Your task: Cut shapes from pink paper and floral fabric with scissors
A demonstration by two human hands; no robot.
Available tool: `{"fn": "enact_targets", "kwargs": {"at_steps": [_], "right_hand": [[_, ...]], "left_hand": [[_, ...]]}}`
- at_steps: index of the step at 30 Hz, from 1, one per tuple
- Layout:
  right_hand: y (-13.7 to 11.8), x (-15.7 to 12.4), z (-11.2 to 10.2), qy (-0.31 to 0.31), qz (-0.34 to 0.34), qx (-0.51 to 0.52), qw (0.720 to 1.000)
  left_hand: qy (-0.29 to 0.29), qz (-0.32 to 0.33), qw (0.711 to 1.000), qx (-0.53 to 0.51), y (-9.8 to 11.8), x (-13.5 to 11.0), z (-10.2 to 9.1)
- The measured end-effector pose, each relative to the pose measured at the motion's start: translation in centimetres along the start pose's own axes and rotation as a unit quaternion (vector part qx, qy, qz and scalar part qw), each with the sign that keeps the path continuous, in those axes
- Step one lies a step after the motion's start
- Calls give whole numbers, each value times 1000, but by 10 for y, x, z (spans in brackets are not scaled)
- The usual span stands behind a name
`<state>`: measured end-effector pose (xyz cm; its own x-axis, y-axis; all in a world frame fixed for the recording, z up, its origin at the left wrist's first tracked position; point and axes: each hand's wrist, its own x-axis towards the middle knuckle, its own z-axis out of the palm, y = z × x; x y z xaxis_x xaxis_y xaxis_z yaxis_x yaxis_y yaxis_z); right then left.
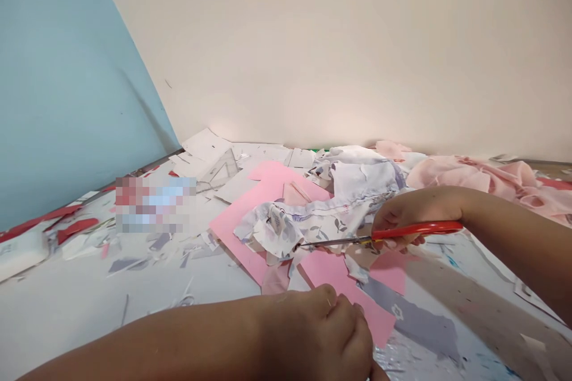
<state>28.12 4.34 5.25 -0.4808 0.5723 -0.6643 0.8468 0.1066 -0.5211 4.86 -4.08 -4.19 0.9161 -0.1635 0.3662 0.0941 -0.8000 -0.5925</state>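
Observation:
My right hand (404,211) grips red-handled scissors (415,229). Their blades point left, and the tips lie at the lower edge of a white fabric piece with a grey leaf print (319,223). That fabric is gathered and has a seam along it. Closer to me, my left hand (328,330) is closed with its fingers curled under, and what it may hold is hidden. Pink paper sheets (277,184) lie beneath and around the fabric. A grey-lilac strip with a white flower (409,315) rests to the right of my left hand.
A large cream board (348,53) stands upright behind the worktop. Peach-pink cloth (478,181) is heaped at the right. A clear set square (221,169) lies at the back left. Red scraps (78,227) and several small cuttings are strewn at the left; one patch there is pixelated.

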Motion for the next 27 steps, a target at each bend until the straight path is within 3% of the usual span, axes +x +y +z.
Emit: {"fn": "enact_targets", "kwargs": {"at_steps": [9, 20, 27], "right_hand": [[9, 2, 6, -95, -73, 63, 991], [2, 7, 16, -75, -83, 5, 994], [3, 4, 20, -41, -49, -9, 998]], "left_hand": [[-9, 3, 1000, -8, -1, 0, -2], [31, -36, 998, -33, 4, 3, 1], [57, -25, 995, -73, 4, 8, -10]]}}
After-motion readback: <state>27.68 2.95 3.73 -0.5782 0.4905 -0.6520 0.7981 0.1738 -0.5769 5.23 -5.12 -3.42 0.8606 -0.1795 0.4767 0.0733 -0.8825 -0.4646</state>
